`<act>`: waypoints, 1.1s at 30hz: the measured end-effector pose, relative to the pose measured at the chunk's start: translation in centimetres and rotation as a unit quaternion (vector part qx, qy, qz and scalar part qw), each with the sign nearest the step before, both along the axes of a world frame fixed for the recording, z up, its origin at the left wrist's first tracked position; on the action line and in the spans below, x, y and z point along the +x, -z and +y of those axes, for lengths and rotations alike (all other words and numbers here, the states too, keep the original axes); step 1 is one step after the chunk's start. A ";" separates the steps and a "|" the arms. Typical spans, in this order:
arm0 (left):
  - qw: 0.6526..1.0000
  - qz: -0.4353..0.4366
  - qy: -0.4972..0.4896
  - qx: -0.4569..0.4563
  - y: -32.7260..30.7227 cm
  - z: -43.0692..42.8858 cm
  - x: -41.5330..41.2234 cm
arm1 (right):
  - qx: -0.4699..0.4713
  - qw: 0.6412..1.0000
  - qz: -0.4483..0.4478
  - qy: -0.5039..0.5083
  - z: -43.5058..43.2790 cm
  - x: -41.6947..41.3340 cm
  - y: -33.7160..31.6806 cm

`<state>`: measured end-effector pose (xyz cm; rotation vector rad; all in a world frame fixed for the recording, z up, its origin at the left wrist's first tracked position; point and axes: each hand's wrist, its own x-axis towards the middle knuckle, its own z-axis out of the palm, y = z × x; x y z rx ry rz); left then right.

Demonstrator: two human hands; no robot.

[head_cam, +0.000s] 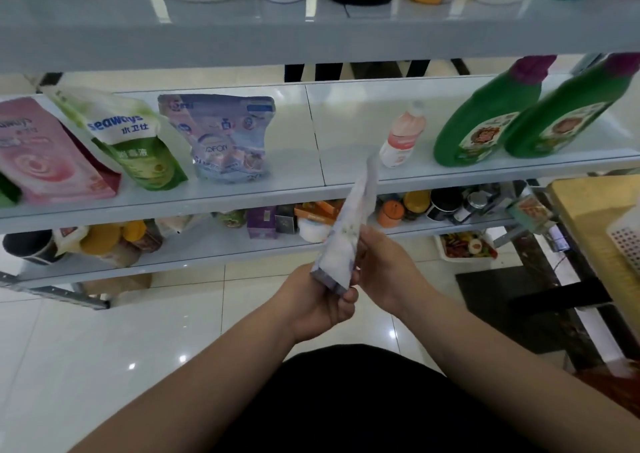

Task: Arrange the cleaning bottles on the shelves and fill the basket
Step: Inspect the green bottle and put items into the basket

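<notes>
Blur smeared the pale refill pouch [347, 230] held edge-on before the middle shelf [242, 192], so its print could not be read. The left hand [320, 302] clamped its lower corner, fingers curled under; the right hand [384, 272] closed on its side, fingertips hidden behind it. On that shelf stood a pink pouch [45, 154], cut off at the left edge, a green Seaways pouch [131, 140], a blue pouch [225, 137], a small pink bottle [403, 137] and two green bottles [485, 120], their caps streaked. Only the bases of the bottles on the top shelf [311, 40] showed.
</notes>
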<state>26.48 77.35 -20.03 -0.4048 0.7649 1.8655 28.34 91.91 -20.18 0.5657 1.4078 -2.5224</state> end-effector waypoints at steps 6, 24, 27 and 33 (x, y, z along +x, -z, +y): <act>0.995 0.054 -0.067 -0.048 1.3 2.7 -0.1 | 0.063 0.996 0.034 0.054 6.5 0.1 0.4; 0.924 0.235 -0.174 -0.244 1.4 9.5 0.4 | 0.227 0.969 0.053 -0.080 15.8 -2.1 2.0; 0.902 0.272 -0.151 -0.298 2.0 8.6 -0.3 | 0.314 0.939 0.071 -0.120 16.0 -3.3 2.9; 0.800 0.381 -0.048 -0.461 3.3 6.2 -5.8 | 0.310 0.941 0.051 -0.128 14.1 -7.8 4.0</act>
